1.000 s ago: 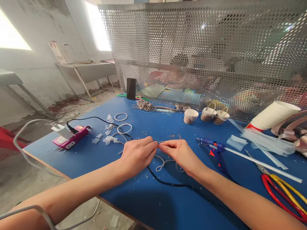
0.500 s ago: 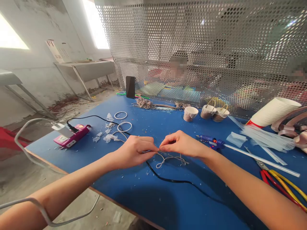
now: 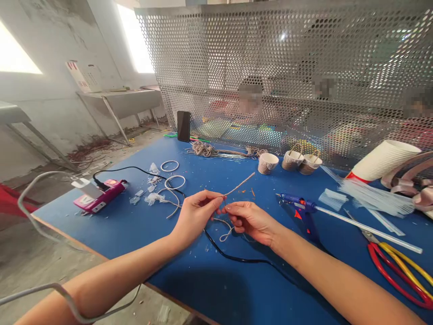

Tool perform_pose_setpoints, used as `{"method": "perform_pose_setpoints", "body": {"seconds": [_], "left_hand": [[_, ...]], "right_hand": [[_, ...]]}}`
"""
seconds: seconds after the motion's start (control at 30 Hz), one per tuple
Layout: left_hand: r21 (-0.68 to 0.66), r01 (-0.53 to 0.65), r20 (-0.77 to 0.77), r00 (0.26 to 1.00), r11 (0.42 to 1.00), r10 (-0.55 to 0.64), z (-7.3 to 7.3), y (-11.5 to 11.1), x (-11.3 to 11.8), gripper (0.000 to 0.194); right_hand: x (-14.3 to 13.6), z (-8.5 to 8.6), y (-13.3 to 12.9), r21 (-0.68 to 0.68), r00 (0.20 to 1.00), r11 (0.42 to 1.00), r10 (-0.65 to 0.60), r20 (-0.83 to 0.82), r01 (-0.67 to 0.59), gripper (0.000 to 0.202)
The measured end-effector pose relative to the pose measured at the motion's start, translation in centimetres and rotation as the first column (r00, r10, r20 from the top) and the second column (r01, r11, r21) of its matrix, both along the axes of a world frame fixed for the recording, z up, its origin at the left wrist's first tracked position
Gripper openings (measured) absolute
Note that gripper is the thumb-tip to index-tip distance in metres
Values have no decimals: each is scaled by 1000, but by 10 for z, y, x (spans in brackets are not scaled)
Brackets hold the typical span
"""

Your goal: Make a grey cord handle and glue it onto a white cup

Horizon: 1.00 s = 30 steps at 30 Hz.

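Near the middle of the blue table, my left hand [image 3: 199,214] pinches a thin brown twisted cord [image 3: 241,184], whose free end sticks up to the right. Close beside it, my right hand [image 3: 252,219] has its thumb and finger pressed together on the same cord, just below the left fingertips. A loop of the cord [image 3: 225,235] hangs or lies beneath the hands, partly hidden by them. To the right rests a blue glue gun [image 3: 299,203] with a long clear glue stick. Two white rings [image 3: 175,182] lie left of my hands.
A purple power strip [image 3: 101,198] is at the left, its black cable crossing under my hands. Small cups [image 3: 268,163], cord bundles and a phone [image 3: 183,126] line the back by a perforated metal screen. Scissors [image 3: 375,253], clear sticks and stacked paper cups [image 3: 385,160] are right.
The cord's end now points up and right instead of lying low to the right. My left hand has tilted upward, and my right hand has turned with its fingers curled below the cord.
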<state>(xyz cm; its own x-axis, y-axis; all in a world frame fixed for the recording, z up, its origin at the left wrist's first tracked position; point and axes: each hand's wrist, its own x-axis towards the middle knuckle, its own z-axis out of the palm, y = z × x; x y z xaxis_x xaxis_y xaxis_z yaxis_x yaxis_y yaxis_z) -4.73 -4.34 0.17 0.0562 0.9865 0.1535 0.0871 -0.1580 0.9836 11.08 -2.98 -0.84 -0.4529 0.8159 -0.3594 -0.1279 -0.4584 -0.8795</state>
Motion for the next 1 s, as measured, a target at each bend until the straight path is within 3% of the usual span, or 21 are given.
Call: {"method": "perform_pose_setpoints", "body": {"seconds": [0.13, 0.3, 0.5, 0.63, 0.73, 0.8, 0.87, 1.0], "left_hand": [[-76, 64, 140, 989, 995, -53, 4, 1, 4, 20], [-53, 74, 157, 985, 996, -65, 9, 3, 6, 18], [41, 52, -77, 996, 998, -49, 5, 8, 6, 14], [154, 75, -299, 954, 985, -26, 3, 7, 9, 16], [201, 89, -373, 928, 976, -8, 3, 8, 14, 18], [150, 109, -329, 943, 983, -54, 3, 9, 17, 15], [42, 132, -190, 974, 990, -121, 3, 10, 20, 10], [-163, 178, 73, 983, 970, -168, 3, 11, 21, 21]], "right_hand": [[0, -9, -1, 41, 998, 999, -16, 63, 14, 30], [7, -10, 1, 209, 980, 975, -111, 165, 75, 21], [17, 8, 2, 410, 935, 867, -344, 83, 283, 24], [17, 12, 1, 346, 912, 845, -395, -107, 407, 26], [17, 11, 0, 285, 881, 833, -441, -174, 473, 28], [19, 10, 1, 263, 869, 829, -453, -200, 493, 28], [22, 8, 3, 238, 864, 834, -452, -221, 497, 27], [25, 5, 7, 200, 866, 852, -436, -244, 484, 25]]}}
